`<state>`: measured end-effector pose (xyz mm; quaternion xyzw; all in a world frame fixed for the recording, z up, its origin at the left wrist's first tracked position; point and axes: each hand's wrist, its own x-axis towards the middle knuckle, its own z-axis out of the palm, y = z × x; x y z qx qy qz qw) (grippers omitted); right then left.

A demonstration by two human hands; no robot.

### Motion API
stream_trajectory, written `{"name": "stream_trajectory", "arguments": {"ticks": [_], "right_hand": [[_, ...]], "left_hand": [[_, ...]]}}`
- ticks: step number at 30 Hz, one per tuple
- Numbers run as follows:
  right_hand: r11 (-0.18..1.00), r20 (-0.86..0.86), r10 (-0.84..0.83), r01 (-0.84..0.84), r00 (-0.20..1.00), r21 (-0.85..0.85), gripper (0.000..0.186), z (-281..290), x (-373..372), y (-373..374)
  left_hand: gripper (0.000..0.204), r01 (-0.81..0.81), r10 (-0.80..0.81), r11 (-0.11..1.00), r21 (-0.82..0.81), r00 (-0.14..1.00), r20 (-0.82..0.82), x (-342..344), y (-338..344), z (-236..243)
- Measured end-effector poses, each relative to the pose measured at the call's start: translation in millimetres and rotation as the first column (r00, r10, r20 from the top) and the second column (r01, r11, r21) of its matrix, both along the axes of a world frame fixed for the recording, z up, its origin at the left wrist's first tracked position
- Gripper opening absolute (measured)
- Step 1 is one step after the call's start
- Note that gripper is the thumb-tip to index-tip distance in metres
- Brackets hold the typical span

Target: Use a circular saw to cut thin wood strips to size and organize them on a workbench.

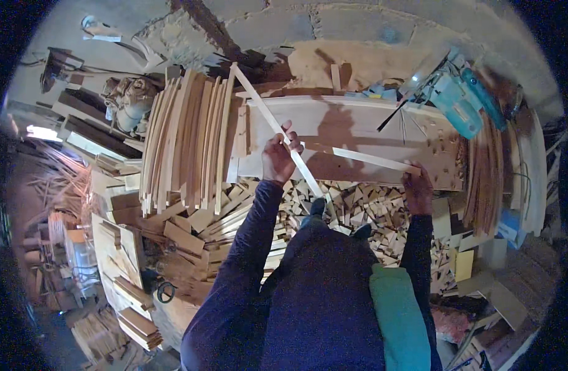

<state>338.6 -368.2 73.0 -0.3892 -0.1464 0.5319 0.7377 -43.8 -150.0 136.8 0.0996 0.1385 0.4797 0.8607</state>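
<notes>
My left hand (277, 159) is closed around a long, narrow wooden strip (258, 101), which slants from the far left down toward my body over the bench's near edge. In my right hand (418, 187), pinched at its right end, is a second pale wooden strip (371, 158). It reaches leftward over the bench top (383, 127), its far end close to my left hand. Whether the two strips touch there I cannot tell. Just left of my left hand, a tall row of wooden slats (183, 139) lies across the bench.
A teal power tool (460, 105) stands at the bench's back right, beside another stack of slats (483, 176). Small wood offcuts (383, 216) heap below the near edge around my feet. Boards (114, 247) lean at the left. A rough block wall (271, 31) rises behind.
</notes>
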Motion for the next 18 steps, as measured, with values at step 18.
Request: {"name": "stream_trajectory", "arguments": {"ticks": [18], "right_hand": [[0.997,0.257,0.029,-0.009,0.966,-0.078,0.042,40,-39,-18]], "left_hand": [[0.039,0.103,-0.103,0.994,0.026,0.994,-0.027,34,-17,-9]]}}
